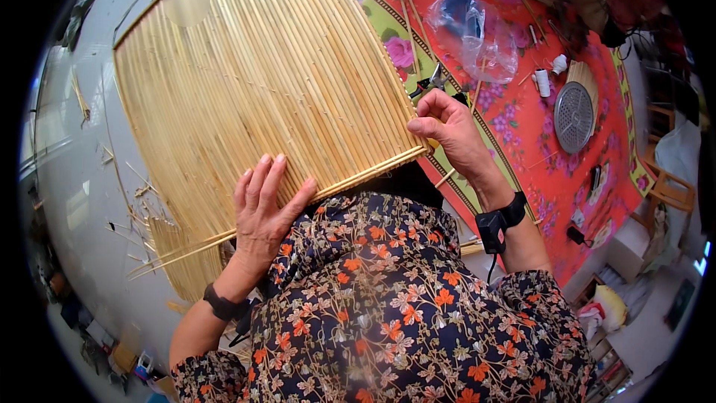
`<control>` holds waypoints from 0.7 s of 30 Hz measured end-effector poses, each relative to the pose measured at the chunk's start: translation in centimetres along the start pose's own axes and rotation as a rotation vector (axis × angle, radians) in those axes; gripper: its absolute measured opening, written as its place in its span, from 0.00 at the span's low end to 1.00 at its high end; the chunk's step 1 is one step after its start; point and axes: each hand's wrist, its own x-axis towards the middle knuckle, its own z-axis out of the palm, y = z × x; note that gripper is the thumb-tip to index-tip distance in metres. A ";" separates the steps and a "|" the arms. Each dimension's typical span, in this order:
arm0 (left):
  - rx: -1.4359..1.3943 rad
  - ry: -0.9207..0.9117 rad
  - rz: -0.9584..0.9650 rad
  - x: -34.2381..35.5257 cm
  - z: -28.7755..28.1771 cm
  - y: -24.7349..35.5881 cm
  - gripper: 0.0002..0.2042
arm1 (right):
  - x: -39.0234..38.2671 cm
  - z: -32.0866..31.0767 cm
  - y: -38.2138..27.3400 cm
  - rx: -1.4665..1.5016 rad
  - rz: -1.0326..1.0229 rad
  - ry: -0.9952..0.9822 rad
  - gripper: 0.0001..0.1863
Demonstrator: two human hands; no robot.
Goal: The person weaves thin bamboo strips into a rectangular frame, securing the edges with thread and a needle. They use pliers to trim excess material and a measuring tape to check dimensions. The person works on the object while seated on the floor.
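Observation:
A large mat of pale yellow reed stalks laid side by side [276,67] spreads out in front of me, its near edge at my lap. Flat on that near edge rests my left hand [267,201], fingers stretched out over the stalks. At the mat's near right corner, my right hand [447,127] is closed in a pinch, thumb and forefinger on the side edge. Whether a thread is also between those fingertips is too small to tell. Two thin stalks [373,170] run along the near edge and stick out past my left hand [175,255].
Right of the mat lies a red flowered cloth [514,157] with pliers [431,80], a clear plastic bag [485,48], white thread spools [542,83] and a round grey perforated disc [573,117]. Loose stalk scraps [142,194] litter the left floor. A wooden chair [671,190] stands far right.

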 end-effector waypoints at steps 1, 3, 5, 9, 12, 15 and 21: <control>0.015 -0.010 0.000 0.1 -0.4 0.1 0.21 | 0.1 0.0 -0.2 -0.009 -0.033 -0.011 0.12; 0.045 -0.031 0.001 0.2 -1.3 0.4 0.23 | 0.2 -0.1 -0.7 -0.025 -0.100 -0.031 0.12; 0.105 -0.091 0.051 0.2 -1.9 0.5 0.23 | 0.5 -0.5 -0.4 0.017 -0.109 -0.071 0.11; 0.131 -0.179 0.112 1.1 -4.1 1.3 0.25 | 1.1 -0.5 -0.4 0.077 -0.169 -0.090 0.11; 0.119 -0.269 0.128 1.8 -5.5 2.1 0.26 | 1.7 -0.3 -0.9 0.055 -0.131 -0.085 0.11; 0.081 -0.301 0.101 1.6 -5.1 2.3 0.25 | 2.3 -0.6 -1.2 0.054 -0.137 -0.111 0.11; -0.149 -0.290 0.053 1.3 -2.8 1.6 0.31 | 2.2 -1.8 -1.8 -0.139 -0.209 0.018 0.09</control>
